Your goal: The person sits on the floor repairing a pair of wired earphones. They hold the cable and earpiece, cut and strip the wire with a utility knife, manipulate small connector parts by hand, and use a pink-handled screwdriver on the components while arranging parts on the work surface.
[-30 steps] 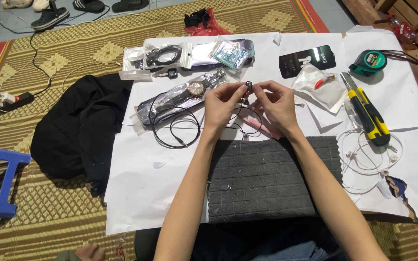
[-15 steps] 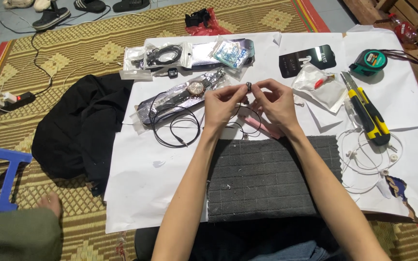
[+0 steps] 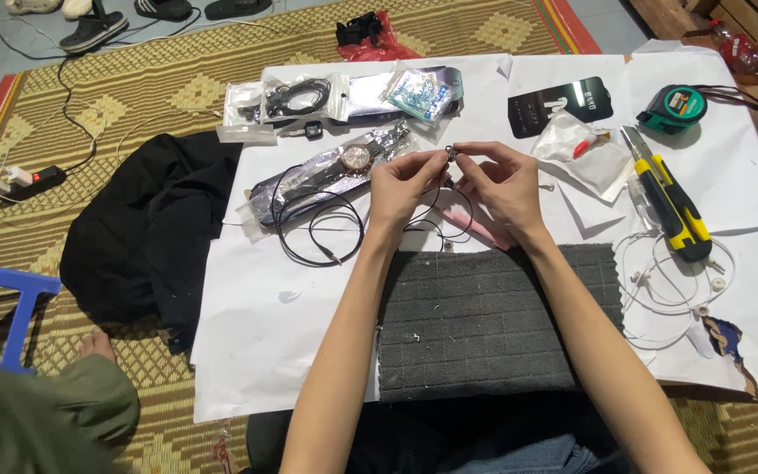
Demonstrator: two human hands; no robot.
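Observation:
My left hand (image 3: 407, 186) and my right hand (image 3: 504, 183) meet above the white paper (image 3: 265, 307), fingertips pinching a small dark earbud (image 3: 452, 154) between them. Its thin black cable (image 3: 316, 230) trails down and loops on the paper to the left. A wristwatch in a clear wrapper (image 3: 344, 165) lies just left of my left hand. A dark grey grid-textured mat (image 3: 475, 320) lies below my hands. A pink strip (image 3: 484, 230) lies under my right hand.
A yellow-black utility knife (image 3: 667, 195), green tape measure (image 3: 682, 107), white earphones (image 3: 673, 283), black card (image 3: 558, 105) and clear bags (image 3: 296, 98) lie on the paper. Black cloth (image 3: 146, 233) lies left. Another person's foot and green sleeve (image 3: 89, 386) sit by a blue stool (image 3: 10, 290).
My hands stay together on the earbud with slight finger shifts. The other person at lower left has moved closer into view.

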